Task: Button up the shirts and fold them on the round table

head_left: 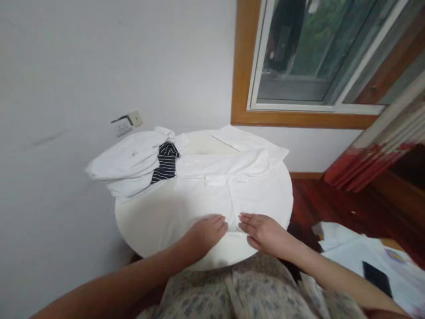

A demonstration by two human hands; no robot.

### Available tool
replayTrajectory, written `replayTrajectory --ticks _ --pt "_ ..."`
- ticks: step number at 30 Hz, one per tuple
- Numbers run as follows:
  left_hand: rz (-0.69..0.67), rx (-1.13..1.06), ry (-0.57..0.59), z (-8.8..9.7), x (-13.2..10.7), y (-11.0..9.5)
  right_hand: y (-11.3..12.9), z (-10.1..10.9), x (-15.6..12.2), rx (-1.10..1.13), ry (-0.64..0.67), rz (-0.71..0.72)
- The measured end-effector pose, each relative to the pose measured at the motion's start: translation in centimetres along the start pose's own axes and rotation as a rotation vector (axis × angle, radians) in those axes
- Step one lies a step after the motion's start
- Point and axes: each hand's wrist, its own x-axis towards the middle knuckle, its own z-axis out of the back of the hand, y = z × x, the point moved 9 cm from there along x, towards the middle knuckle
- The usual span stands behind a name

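Note:
A white shirt lies spread over a round cream table, its split front edges running down between my hands and its sleeves toward the wall. My left hand rests on the lower left panel near the hem, fingers stretched out and close together. On the other side of the split, my right hand touches the lower right panel, its fingers extended with the thumb lower down. The undersides of both hands are hidden.
White clothes are piled at the table's left, beside a black-and-white striped cloth. Behind are a wall socket and a wood-framed window. A curtain hangs at right; papers and a dark flat object lie below.

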Motion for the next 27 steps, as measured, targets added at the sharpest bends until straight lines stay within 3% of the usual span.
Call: replayTrajectory --ticks 5,12,16,20,24,27 --pt "0.247 -0.128 0.127 1.0 -0.9 4.1 -1.0 0.2 -1.4 0.021 0.003 -0.098" --pt "0.555 -0.187 0.122 2.3 -5.1 12.1 -7.8 0.8 -6.5 0.071 -0.16 -0.372" --pt "0.7 -0.262 0.041 2.9 -8.1 15.0 -11.2 1.4 -10.2 0.051 -0.284 -0.474" --pt "0.791 -0.511 -0.032 1.9 -10.9 16.7 -14.2 3.0 -13.4 0.117 -0.409 -0.568" --pt "0.782 -0.851 -0.209 1.1 -12.6 17.4 -16.9 5.6 -15.7 0.322 -0.596 -0.698" --pt "0.876 -1.032 -0.33 0.2 -13.7 18.0 -19.2 6.5 -16.0 0.552 -0.72 -0.76"
